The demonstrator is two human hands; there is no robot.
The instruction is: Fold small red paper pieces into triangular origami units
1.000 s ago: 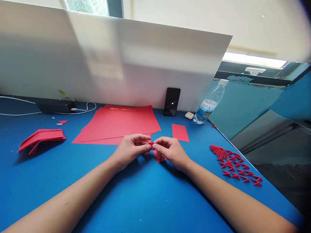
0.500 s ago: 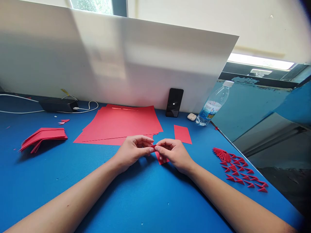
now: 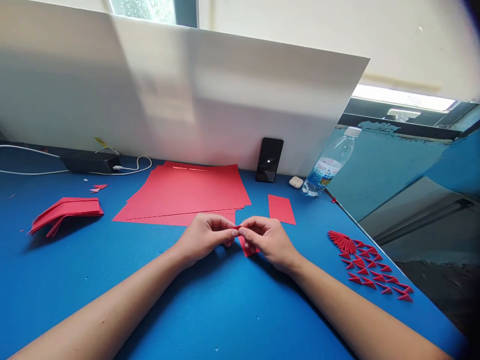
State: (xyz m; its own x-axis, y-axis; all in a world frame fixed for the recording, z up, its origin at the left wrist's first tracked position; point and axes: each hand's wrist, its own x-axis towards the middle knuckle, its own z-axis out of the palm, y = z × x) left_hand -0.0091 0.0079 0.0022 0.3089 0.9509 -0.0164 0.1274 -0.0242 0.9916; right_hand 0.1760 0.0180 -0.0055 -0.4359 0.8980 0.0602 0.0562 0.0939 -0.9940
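Observation:
Between my two hands, above the blue table (image 3: pixel 168 310), is a small folded piece of red paper (image 3: pixel 237 227). My left hand (image 3: pixel 206 237) pinches its left side with thumb and fingers, and my right hand (image 3: pixel 268 240) pinches its right side. The fingers cover most of the piece, so its exact fold is hidden. Just under my right fingers lies a red paper slip (image 3: pixel 247 248), partly covered by the hand. Behind the hands, a stack of large red paper sheets (image 3: pixel 191 192) lies flat.
Folded red triangles (image 3: pixel 369 265) lie at the right edge, strips of red paper (image 3: pixel 67 210) at the left. A red rectangle (image 3: pixel 281 209), phone (image 3: pixel 269 160), white earbud case (image 3: pixel 296 182) and plastic bottle (image 3: pixel 326 167) stand or lie behind. A black adapter (image 3: pixel 90 163) sits back left.
Both hands stay together on the small red piece, which now shows less of its face between the thumbs. The view has shifted very slightly; the other things have not moved.

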